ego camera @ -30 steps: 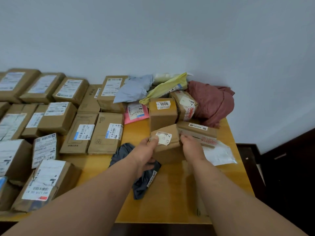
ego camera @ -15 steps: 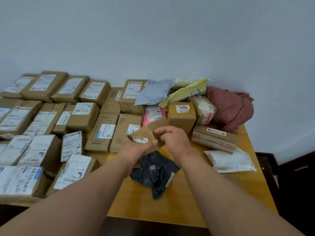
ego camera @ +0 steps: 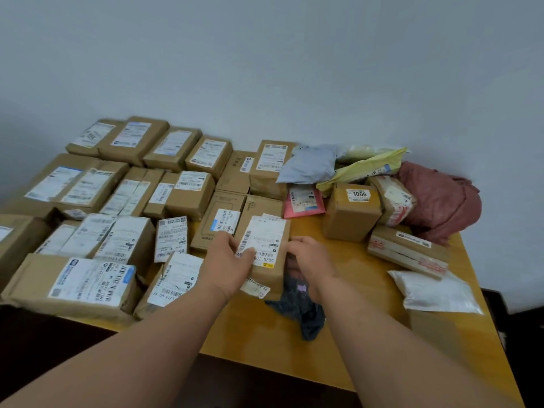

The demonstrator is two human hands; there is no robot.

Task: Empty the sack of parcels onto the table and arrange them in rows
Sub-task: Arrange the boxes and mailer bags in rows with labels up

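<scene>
Since earlier frame we see brown parcel (ego camera: 263,254) turned label-up, lowered onto worktop (ego camera: 347,293) beside rows of boxes (ego camera: 123,201). Our left hand (ego camera: 228,262) fingers grip its left edge; right hand (ego camera: 309,260) fingers curl round right edge. Dark bag (ego camera: 303,315) under parcel; red sack (ego camera: 441,201) far right.

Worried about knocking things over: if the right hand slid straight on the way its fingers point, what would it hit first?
Probably the brown parcel that the right hand already grips.
</scene>
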